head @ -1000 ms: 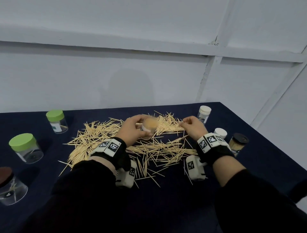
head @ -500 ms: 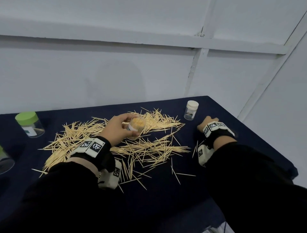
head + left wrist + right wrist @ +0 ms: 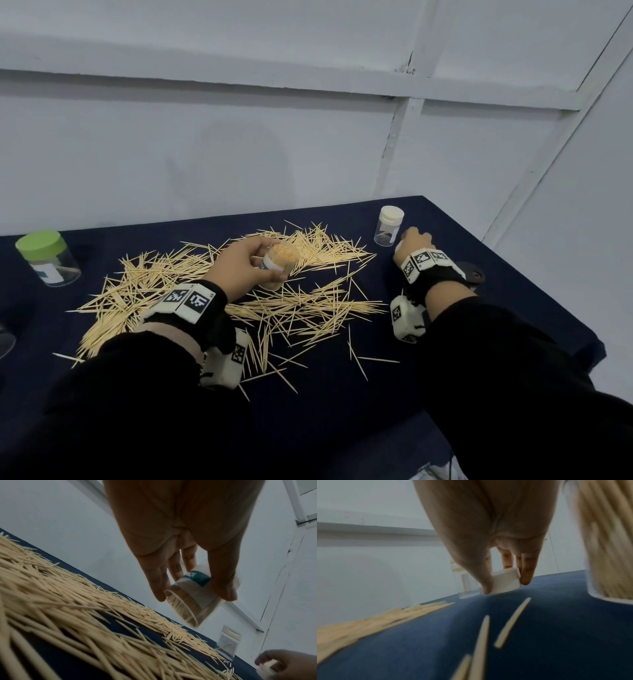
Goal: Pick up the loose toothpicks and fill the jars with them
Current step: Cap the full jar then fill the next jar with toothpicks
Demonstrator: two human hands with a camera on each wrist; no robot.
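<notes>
Across the middle of the dark blue tablecloth (image 3: 342, 411) lies a wide scatter of loose toothpicks (image 3: 164, 284), thickest toward the left and far centre, thinning to a few strays near the front. Above this pile the left hand (image 3: 239, 267) holds a clear open jar (image 3: 279, 265), tilted and packed full of toothpicks; the left wrist view shows the thumb on one side and the fingers (image 3: 157, 582) curled round the other, over a white and teal label, with the jar off the cloth.

Over at the right, clear of the heap, the right hand (image 3: 412, 241) is down at the cloth. Its thumb and fingertips (image 3: 526, 577) pinch a small white lid (image 3: 505, 580) that touches the cloth — a few single toothpicks lie just in front of the wrist. Just beyond that hand stands a small clear jar with a white cap (image 3: 390, 226), upright and nearly empty. Behind the right wrist a dark-lidded jar (image 3: 474, 272) is mostly hidden; the right wrist view shows a toothpick-filled jar close beside the camera.

Far left stands a green-lidded jar (image 3: 46, 257), upright — well apart from both hands. Another clear container (image 3: 5, 339) is cut off by the left edge.
</notes>
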